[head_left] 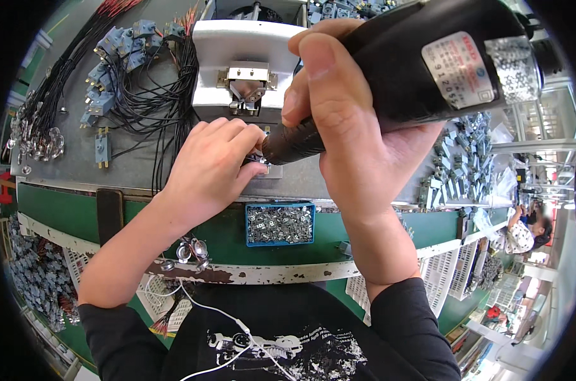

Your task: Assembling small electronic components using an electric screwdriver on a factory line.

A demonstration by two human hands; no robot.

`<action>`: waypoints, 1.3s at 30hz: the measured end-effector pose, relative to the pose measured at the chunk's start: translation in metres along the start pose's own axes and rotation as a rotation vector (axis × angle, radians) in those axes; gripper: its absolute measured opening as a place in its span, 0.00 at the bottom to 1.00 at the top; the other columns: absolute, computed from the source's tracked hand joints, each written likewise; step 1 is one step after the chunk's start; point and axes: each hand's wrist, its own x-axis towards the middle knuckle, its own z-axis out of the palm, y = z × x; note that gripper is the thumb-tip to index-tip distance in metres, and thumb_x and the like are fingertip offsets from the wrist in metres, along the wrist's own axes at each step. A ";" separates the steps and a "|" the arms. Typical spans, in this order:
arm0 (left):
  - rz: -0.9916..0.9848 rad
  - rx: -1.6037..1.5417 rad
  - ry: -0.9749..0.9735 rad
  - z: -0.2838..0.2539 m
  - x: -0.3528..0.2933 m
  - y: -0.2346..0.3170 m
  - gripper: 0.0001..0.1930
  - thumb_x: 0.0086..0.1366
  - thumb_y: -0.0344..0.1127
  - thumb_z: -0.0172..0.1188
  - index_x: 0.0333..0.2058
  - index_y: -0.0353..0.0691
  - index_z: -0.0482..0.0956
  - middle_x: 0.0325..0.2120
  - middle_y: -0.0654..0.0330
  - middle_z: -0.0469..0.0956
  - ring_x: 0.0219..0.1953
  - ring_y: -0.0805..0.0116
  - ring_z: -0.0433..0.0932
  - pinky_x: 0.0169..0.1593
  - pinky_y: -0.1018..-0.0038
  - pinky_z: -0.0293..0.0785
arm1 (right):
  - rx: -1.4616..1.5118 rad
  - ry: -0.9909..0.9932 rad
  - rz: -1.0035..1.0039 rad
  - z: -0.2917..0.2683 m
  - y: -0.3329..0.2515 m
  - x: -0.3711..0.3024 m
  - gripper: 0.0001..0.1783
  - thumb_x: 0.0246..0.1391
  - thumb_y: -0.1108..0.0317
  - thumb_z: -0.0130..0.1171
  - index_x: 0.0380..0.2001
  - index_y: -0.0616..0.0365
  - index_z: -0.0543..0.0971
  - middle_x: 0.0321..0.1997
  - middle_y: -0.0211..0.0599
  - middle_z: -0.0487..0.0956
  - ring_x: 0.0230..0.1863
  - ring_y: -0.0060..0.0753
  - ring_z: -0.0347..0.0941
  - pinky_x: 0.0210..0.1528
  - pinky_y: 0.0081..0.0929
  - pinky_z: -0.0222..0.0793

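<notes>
My right hand (358, 127) is wrapped around a black electric screwdriver (396, 76), tilted with its nose down and to the left. My left hand (208, 159) lies palm down on the metal worktop, thumb and fingers closed around a small part right at the screwdriver's nose. Fingers and tool hide most of that part; only shiny metal bits show. Just beyond it stands a white-and-metal fixture (202, 66) with a steel bracket (248, 73). Nearer me, below my hands, sits a blue tray (280, 244) full of small metal pieces.
Grey switch-like blocks (132, 47) with black wires (151, 89) lie at the left. More grey blocks (456, 159) are heaped at the right. Round metal parts (193, 249) rest near the bench's front edge (288, 273). Far right, another person (529, 232) is present.
</notes>
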 end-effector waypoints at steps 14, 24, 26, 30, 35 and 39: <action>-0.050 -0.038 -0.030 0.001 -0.004 0.000 0.21 0.58 0.36 0.72 0.48 0.41 0.76 0.41 0.59 0.77 0.44 0.57 0.78 0.47 0.60 0.72 | 0.026 -0.017 0.092 0.016 -0.008 -0.008 0.07 0.61 0.77 0.67 0.39 0.69 0.80 0.36 0.37 0.83 0.24 0.22 0.77 0.26 0.20 0.72; -0.071 0.007 -0.116 -0.004 -0.005 0.002 0.21 0.61 0.37 0.70 0.50 0.38 0.76 0.49 0.58 0.76 0.48 0.54 0.79 0.50 0.62 0.79 | 0.163 -0.159 0.129 0.011 0.006 -0.005 0.09 0.63 0.80 0.62 0.42 0.75 0.76 0.39 0.48 0.81 0.24 0.25 0.76 0.27 0.21 0.72; -0.095 -0.008 -0.108 -0.004 -0.008 0.001 0.21 0.61 0.37 0.70 0.50 0.38 0.76 0.49 0.60 0.76 0.48 0.56 0.79 0.50 0.62 0.79 | 0.169 -0.182 0.115 0.014 0.004 -0.005 0.09 0.63 0.79 0.62 0.43 0.75 0.76 0.40 0.48 0.81 0.24 0.25 0.76 0.27 0.21 0.72; -0.025 -0.043 -0.040 -0.002 -0.011 -0.002 0.20 0.61 0.37 0.70 0.49 0.38 0.76 0.50 0.60 0.76 0.48 0.56 0.79 0.50 0.62 0.79 | 0.159 -0.295 -0.015 0.012 0.003 -0.004 0.11 0.63 0.76 0.63 0.44 0.74 0.76 0.43 0.53 0.83 0.24 0.24 0.76 0.26 0.21 0.72; 0.112 0.003 -0.217 -0.011 -0.001 -0.010 0.20 0.61 0.38 0.69 0.50 0.39 0.76 0.49 0.58 0.77 0.48 0.55 0.81 0.48 0.62 0.79 | -0.107 -0.212 0.156 0.006 -0.009 -0.003 0.17 0.67 0.68 0.60 0.50 0.72 0.73 0.53 0.58 0.81 0.34 0.33 0.82 0.35 0.27 0.78; 0.085 -0.095 -0.185 -0.025 -0.006 -0.005 0.17 0.59 0.33 0.70 0.46 0.42 0.79 0.48 0.61 0.80 0.41 0.53 0.83 0.45 0.61 0.80 | -0.281 -0.181 0.074 -0.049 -0.018 -0.026 0.21 0.64 0.67 0.63 0.53 0.70 0.73 0.54 0.56 0.81 0.39 0.37 0.81 0.41 0.33 0.77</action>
